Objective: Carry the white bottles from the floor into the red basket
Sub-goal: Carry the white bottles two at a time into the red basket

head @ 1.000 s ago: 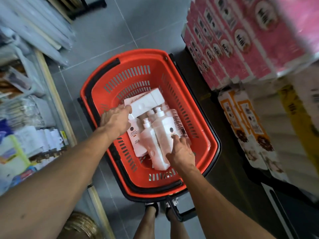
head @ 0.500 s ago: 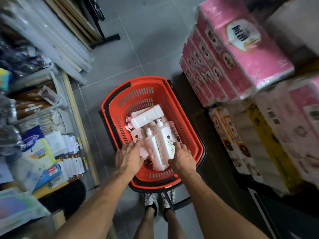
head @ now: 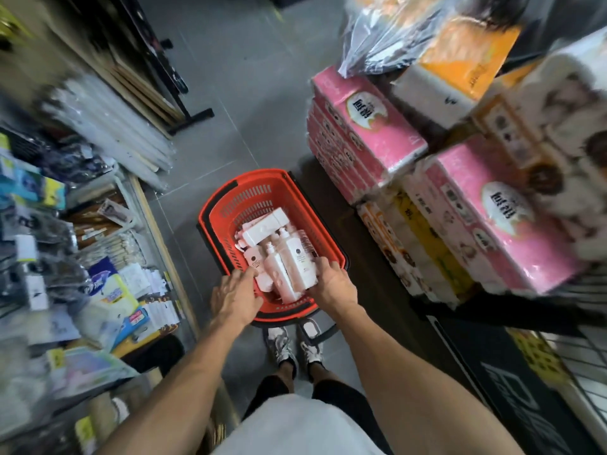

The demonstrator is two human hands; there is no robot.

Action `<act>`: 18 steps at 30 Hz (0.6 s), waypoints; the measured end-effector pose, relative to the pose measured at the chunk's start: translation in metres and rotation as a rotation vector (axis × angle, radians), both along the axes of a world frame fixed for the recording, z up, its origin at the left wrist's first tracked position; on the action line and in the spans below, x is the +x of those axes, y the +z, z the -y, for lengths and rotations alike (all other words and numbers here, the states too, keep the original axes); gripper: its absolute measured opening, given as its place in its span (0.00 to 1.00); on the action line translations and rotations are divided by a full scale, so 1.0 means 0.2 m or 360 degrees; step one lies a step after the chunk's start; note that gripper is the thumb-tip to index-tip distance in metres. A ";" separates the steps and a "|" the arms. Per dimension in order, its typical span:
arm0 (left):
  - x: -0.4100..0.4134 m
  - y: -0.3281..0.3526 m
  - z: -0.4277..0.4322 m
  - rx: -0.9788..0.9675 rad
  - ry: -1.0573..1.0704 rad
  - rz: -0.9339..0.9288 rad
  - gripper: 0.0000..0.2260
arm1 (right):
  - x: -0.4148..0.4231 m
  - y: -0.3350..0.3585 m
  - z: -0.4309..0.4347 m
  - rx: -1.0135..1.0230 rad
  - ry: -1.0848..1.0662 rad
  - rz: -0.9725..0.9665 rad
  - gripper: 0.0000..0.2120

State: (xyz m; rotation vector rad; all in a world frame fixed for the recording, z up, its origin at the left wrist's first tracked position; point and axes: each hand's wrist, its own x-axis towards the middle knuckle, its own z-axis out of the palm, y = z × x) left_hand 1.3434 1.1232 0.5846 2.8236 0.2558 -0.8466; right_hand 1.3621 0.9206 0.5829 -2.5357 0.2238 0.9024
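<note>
The white bottles [head: 294,257] lie packed side by side in the near half of the red basket [head: 256,175], pump heads pointing away, with a white box [head: 266,225] laid across their tops; lying flat like this should keep them from rolling. The left hand [head: 236,295] reaches over the near rim, fingers fairly straight and touching a small bottle, seemingly nudging it into line. The right hand [head: 331,284] sits at the base of the tallest bottle with fingers bent, though whether they grip or merely press I cannot tell. The basket stands on grey floor tiles [head: 249,103] in a narrow shop aisle, pink tissue packs [head: 361,126] stacked on the right, a crowded shelf [head: 98,290] on the left
</note>
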 end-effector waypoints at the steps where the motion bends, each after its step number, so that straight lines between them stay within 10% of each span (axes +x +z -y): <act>1: -0.02 0.06 0.01 0.0004 0.0003 0.0002 0.26 | -0.03 0.06 0.01 0.0001 0.0016 0.0020 0.31; 18: 0.01 0.49 0.41 -0.0176 -0.0653 0.0166 0.21 | -0.49 0.59 0.24 0.0002 -0.0763 0.0237 0.32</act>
